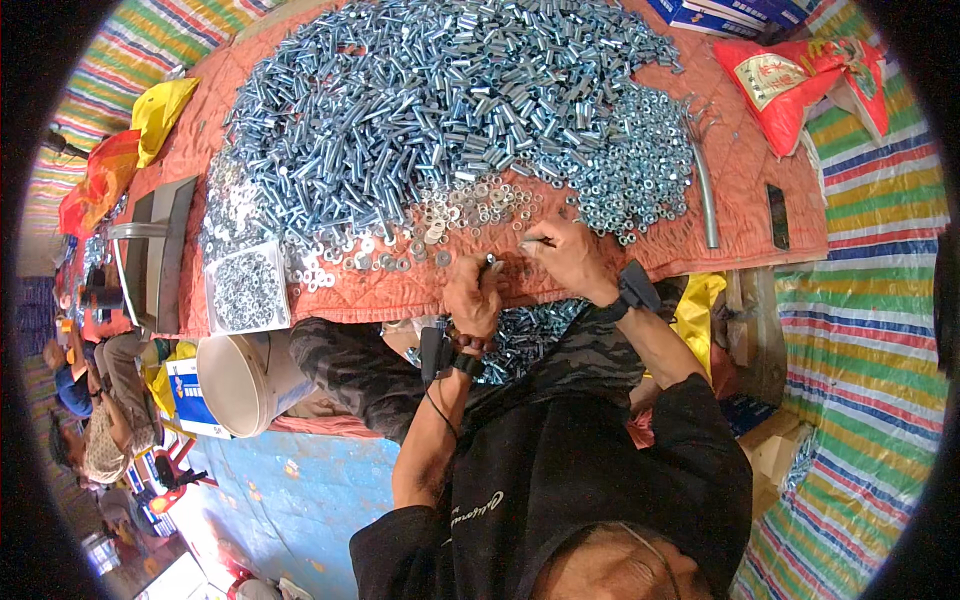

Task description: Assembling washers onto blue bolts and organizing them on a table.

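My left hand (471, 300) is closed near the front edge of the cloth-covered table, fingers curled round a small metal bolt or sleeve (490, 259) whose end shows at the top. Just to its right, my right hand (572, 262) makes a pinch, its fingertips pointing left; a small dark thing shows at them, too small to name. The hands are apart. Beyond them lie loose flat washers (440, 215), with a heap of nuts (640, 170) at the right. A large pile of metal sleeves and bolts (430, 100) spreads behind.
A white square tub (283, 300) of small washers stands at the table's left front, beside a grey metal box (172, 250). A metal rod (706, 195) lies at the right. Below the edge are more bolts (520, 340) at my lap and a white bucket (232, 385). Other people sit far left.
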